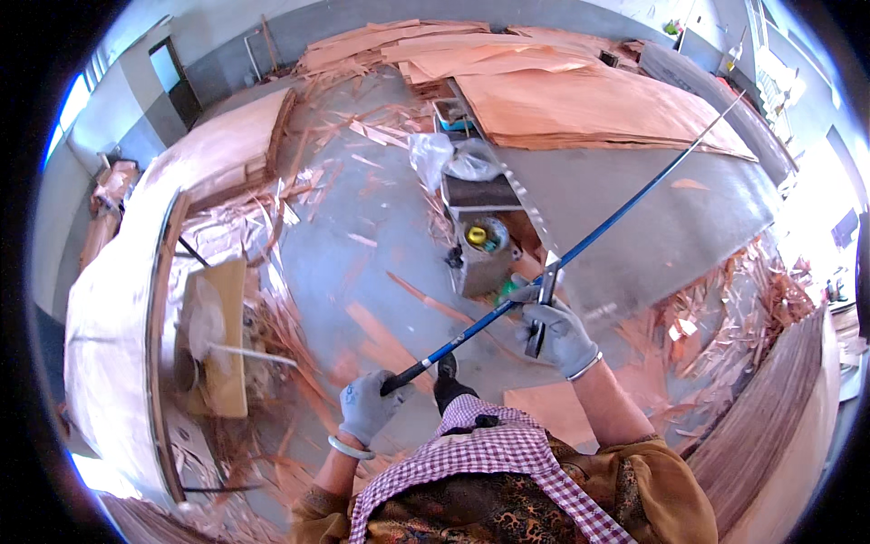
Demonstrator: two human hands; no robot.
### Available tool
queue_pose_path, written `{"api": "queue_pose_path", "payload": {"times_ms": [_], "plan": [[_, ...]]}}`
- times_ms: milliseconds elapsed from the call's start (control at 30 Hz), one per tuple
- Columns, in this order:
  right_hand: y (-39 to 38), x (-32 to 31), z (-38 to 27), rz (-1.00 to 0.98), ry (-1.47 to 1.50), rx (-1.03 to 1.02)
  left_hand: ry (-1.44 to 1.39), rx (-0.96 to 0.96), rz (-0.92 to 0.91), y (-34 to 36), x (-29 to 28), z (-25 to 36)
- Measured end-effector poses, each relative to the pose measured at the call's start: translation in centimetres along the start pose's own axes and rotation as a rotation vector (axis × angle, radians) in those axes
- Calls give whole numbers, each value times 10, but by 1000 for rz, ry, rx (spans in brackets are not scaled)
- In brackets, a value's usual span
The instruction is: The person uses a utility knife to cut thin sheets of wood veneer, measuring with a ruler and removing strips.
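Observation:
My left hand [370, 404], in a pale grey work glove, is closed round the black butt end of a long, thin blue pole [612, 219]. The pole slants up to the far right and narrows toward its tip, above the grey table. My right hand [560, 332], gloved too, grips a short, flat black-and-silver tool [547, 288], held roughly upright; its exact kind is unclear. Where the tool meets the pole, the two cross, and the fingers of that hand lie close against the pole. Whether they also grip the pole cannot be told.
Ahead to the right stands a grey-topped table [671, 227] with a stack of thin wood veneer sheets [580, 109]. A small stand [485, 263] with a bowl and plastic bags is beside it. Another veneer stack [118, 299] is at left, a yellowish chair [222, 335] near it. Veneer scraps litter the floor.

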State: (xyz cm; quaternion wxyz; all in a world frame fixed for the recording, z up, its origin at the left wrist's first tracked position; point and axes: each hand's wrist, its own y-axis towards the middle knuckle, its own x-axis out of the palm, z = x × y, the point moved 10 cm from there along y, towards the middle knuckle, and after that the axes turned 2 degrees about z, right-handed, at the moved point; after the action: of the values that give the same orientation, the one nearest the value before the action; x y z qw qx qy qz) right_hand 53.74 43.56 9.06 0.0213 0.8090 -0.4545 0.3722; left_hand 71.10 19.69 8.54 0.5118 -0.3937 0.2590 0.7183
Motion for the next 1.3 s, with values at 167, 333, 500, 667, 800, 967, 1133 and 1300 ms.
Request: {"api": "queue_pose_path", "payload": {"times_ms": [167,333,500,667,800,967,1133,1300], "plan": [[124,-3,-42,132,65,-158,-82,-148,-91,133,-35,-24],[269,-38,-87,339,138,-291,-73,-160,-39,250,-65,-52],[408,-77,-145,530,39,-393,-161,-84,-51,373,-83,-85],[494,-157,-174,844,85,-508,-254,-55,-239,511,-80,-113],[497,-185,-174,1187,-116,-418,-387,-111,-383,595,-67,-131],[482,-169,-168,1309,-47,-506,-502,-36,-508,701,-34,-136],[470,-154,-170,1490,-242,-517,-668,-99,-711,787,17,-101],[465,-119,-212,1506,-547,-420,-603,-87,-745,851,21,-61]]}}
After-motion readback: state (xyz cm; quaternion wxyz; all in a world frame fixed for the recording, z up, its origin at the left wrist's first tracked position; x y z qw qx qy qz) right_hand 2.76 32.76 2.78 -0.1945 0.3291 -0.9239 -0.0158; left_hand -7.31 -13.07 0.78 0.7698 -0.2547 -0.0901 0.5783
